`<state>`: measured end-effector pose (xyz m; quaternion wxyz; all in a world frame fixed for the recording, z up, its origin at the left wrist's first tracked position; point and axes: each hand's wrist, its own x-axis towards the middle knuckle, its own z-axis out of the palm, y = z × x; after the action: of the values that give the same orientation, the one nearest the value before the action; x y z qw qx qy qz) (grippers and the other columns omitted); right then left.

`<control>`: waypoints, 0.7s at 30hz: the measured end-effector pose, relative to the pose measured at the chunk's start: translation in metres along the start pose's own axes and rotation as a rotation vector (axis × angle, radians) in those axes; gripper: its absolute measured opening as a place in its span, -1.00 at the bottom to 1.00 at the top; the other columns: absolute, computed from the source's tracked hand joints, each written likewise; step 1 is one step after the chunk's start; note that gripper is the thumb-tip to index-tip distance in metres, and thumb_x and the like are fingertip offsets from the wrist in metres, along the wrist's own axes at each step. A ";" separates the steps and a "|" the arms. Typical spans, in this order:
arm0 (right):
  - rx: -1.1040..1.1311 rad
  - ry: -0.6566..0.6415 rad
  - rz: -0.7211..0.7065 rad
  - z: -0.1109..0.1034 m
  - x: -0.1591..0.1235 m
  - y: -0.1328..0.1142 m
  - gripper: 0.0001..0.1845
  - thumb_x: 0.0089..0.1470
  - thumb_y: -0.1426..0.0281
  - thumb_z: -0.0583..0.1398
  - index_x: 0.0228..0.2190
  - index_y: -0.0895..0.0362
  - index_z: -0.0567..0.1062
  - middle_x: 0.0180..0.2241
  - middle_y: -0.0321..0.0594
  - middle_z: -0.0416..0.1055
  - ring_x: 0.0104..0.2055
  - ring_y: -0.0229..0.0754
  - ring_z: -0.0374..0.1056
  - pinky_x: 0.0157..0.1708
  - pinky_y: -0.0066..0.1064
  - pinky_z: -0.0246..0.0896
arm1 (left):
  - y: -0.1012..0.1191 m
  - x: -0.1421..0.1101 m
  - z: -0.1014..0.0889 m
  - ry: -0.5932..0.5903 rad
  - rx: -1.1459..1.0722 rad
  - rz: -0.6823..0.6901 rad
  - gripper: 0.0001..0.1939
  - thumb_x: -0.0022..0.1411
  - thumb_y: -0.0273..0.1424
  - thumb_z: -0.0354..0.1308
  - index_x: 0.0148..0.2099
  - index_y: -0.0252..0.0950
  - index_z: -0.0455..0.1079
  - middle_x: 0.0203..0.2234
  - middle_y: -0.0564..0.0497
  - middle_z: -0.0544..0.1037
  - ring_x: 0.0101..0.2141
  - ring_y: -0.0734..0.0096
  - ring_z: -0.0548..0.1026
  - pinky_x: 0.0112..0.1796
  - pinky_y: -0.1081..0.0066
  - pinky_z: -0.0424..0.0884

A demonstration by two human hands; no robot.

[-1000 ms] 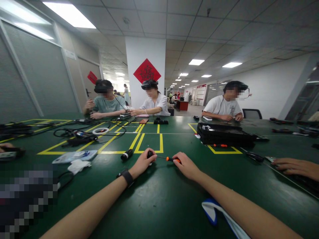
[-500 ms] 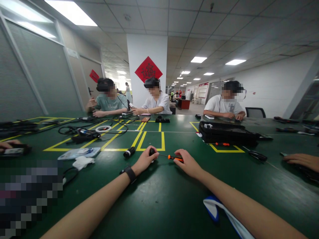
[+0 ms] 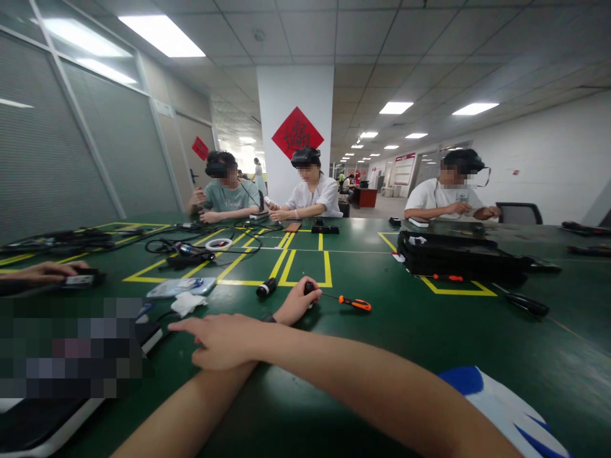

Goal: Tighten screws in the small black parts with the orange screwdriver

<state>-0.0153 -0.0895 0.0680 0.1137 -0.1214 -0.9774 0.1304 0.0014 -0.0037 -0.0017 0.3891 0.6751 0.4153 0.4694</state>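
My left hand point(image 3: 296, 304) rests on the green table, its fingers closed round a small black rounded piece point(image 3: 309, 288) with a light lower part. Its kind is unclear, since the fingers cover much of it. Just right of that hand lies an orange-and-black screwdriver point(image 3: 355, 303), its shaft pointing toward the black piece. Crossing over my left forearm, my right hand point(image 3: 222, 340) holds nothing; the index finger stretches left and the other fingers are partly bent. Its fingertip is near a dark device with a blurred-out screen point(image 3: 79, 413). A short black cylinder point(image 3: 266, 288) lies behind my left wrist.
A white tissue point(image 3: 189, 304) and a clear plastic packet point(image 3: 181, 287) lie left. Cables point(image 3: 191, 248) spread behind them. At right are a black case point(image 3: 453, 254), a black-handled screwdriver point(image 3: 526, 304) and blue-and-white cloth point(image 3: 506, 407). Several people sit around; one hand point(image 3: 48, 272) shows at left.
My right hand has let go of the orange-and-black screwdriver and swung left across my left forearm toward the device. My left hand keeps the black piece. The view has turned slightly left.
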 end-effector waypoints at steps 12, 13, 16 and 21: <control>-0.067 -0.156 0.015 0.034 0.079 0.007 -0.30 -0.02 0.40 0.00 0.14 -0.16 -0.11 -0.02 -0.16 0.26 -0.21 -0.03 0.34 -0.47 -0.35 0.26 | -0.001 -0.002 -0.001 0.009 0.082 0.050 -0.81 0.07 -0.28 0.04 -0.30 -0.28 0.22 -0.55 0.13 0.34 -0.52 0.54 0.29 -0.46 0.50 0.24; -0.067 -0.155 0.003 0.036 0.081 0.006 -0.31 -0.02 0.40 -0.01 0.14 -0.16 -0.09 -0.02 -0.14 0.25 -0.20 -0.03 0.33 -0.47 -0.34 0.26 | -0.001 -0.002 -0.001 0.013 0.081 0.048 -0.81 0.07 -0.27 0.04 -0.30 -0.28 0.23 -0.55 0.13 0.34 -0.52 0.54 0.30 -0.46 0.50 0.24; -0.069 -0.165 -0.009 0.034 0.083 0.005 -0.32 -0.03 0.41 -0.02 0.14 -0.11 -0.05 -0.01 -0.10 0.24 -0.19 -0.02 0.33 -0.46 -0.33 0.26 | -0.003 -0.002 -0.001 0.016 0.073 0.049 -0.80 0.06 -0.26 0.05 -0.29 -0.28 0.23 -0.54 0.12 0.35 -0.51 0.53 0.31 -0.46 0.50 0.25; -0.048 0.007 0.007 0.003 0.048 -0.001 -0.27 -0.02 0.37 0.03 0.16 -0.05 -0.16 -0.03 -0.16 0.28 -0.19 -0.05 0.32 -0.37 -0.33 0.25 | -0.007 0.002 -0.003 -0.018 0.041 0.012 -0.79 0.06 -0.25 0.05 -0.29 -0.27 0.22 -0.55 0.12 0.36 -0.53 0.52 0.33 -0.48 0.49 0.26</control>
<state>-0.0613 -0.0781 0.0743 0.1138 -0.1279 -0.9794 0.1070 -0.0021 0.0012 -0.0071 0.3761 0.6894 0.4175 0.4572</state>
